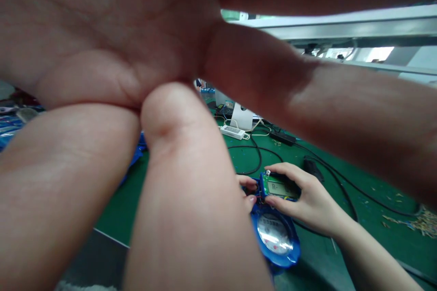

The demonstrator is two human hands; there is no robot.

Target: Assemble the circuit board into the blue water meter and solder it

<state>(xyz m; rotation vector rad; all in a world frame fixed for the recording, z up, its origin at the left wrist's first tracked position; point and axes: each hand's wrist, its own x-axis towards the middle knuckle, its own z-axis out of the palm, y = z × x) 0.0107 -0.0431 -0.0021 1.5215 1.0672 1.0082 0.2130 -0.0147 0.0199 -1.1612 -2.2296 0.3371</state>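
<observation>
A very close, blurred hand (136,54) with spread fingers, another person's, fills most of the view and hides the left and middle of the bench. Through the gap between its fingers I see a small green circuit board with an LCD screen (280,187) held just above a round blue water meter (276,236) with a glass dial. My right hand (309,200) grips the board from the right, thumb beneath and fingers over the top. Only the fingertips of my left hand (248,188) show, pinching the board's left edge.
The bench has a green mat (358,209). A white power strip (232,131), a white device (243,116) and black cables (259,154) lie behind the meter. Wire scraps (423,223) are scattered at the right. Blue items (10,122) sit at far left.
</observation>
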